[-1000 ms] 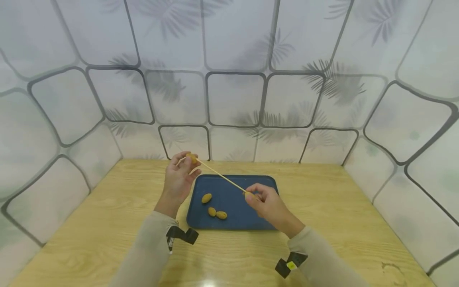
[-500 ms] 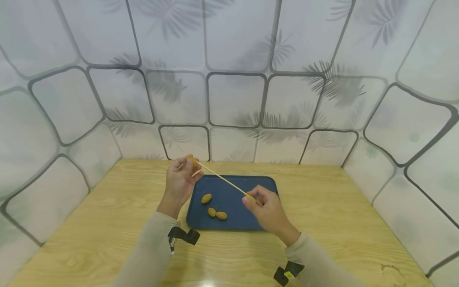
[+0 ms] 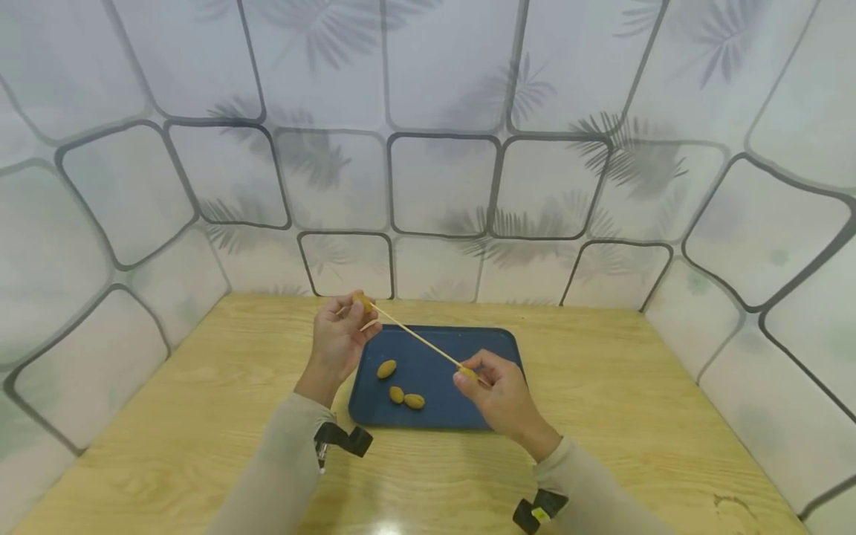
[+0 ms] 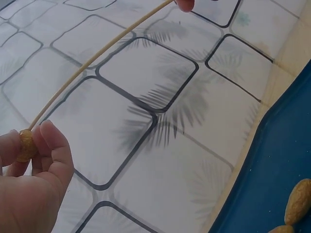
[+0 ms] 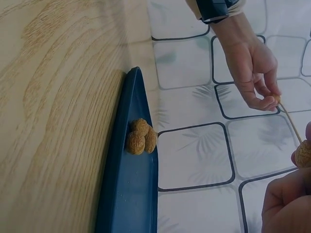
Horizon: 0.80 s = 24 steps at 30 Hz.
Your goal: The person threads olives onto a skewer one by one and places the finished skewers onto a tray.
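Between left hand (image 3: pixel 337 334) and right hand (image 3: pixel 503 394), fingers pinching brown ovals (image 5: pixel 304 154), the stick (image 3: pixel 416 336) sits slightly lower, still joining them.

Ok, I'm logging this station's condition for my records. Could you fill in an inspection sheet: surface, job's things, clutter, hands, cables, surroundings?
Surface: wooden table, with a dark mark towards its near right corner.
Job's things: blue tray with three brown pieces on its left half; thin stick, with a brown piece near each end.
Clutter: nothing seen.
Hands: left hand pinches one end piece, right hand the other; cannot tell whether the stick pierces them.
Cables: nothing seen.
Surroundings: pale wall behind and on both sides, printed with dark outlines and leaves.
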{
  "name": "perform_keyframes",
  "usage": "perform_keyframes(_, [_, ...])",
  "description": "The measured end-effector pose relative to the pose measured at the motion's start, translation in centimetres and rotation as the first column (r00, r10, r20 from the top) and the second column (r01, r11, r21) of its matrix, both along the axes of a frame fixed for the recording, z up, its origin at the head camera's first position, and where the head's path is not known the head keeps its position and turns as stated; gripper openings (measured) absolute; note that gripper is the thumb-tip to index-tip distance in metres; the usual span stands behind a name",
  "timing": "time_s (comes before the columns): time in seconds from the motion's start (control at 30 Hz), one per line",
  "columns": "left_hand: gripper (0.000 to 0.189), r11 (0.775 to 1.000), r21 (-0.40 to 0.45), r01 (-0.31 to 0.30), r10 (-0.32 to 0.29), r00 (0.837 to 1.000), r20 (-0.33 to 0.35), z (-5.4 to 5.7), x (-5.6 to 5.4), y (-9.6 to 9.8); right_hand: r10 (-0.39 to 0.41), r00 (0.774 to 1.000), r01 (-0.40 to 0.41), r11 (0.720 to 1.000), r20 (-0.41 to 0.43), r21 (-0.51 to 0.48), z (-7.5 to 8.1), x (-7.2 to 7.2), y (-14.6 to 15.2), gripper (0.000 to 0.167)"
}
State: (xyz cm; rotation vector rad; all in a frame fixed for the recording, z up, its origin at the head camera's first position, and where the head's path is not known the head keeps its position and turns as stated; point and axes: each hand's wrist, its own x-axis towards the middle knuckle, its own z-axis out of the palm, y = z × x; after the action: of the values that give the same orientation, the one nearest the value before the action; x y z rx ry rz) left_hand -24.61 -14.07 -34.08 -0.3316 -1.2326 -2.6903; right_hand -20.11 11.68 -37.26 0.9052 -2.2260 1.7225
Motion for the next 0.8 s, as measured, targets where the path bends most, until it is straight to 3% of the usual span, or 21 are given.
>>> perform_keyframes(0.37, [0.008,1.0,-0.013,0.013,-0.013,1.0,-0.02,0.03,0.02,0.3,-0.008,1.0,0.008,1.0,0.012,0.003,-0.36,-0.01,0.22,0.005])
perform_keyframes(0.5, [0.002,1.0,0.005,0.021,-0.021,1.0,-0.014,-0.1,0.11,0.27,0.01,1.0,-0.01,1.0,0.001,-0.001,-0.41,-0.02,0.25,0.005])
perform_keyframes(0.8, [0.007,1.0,-0.016,0.013,-0.013,1.0,0.004,-0.19,0.25,0.15,0.014,1.0,-0.014,1.0,0.004,0.005,-0.54,0.05,0.2,0.005])
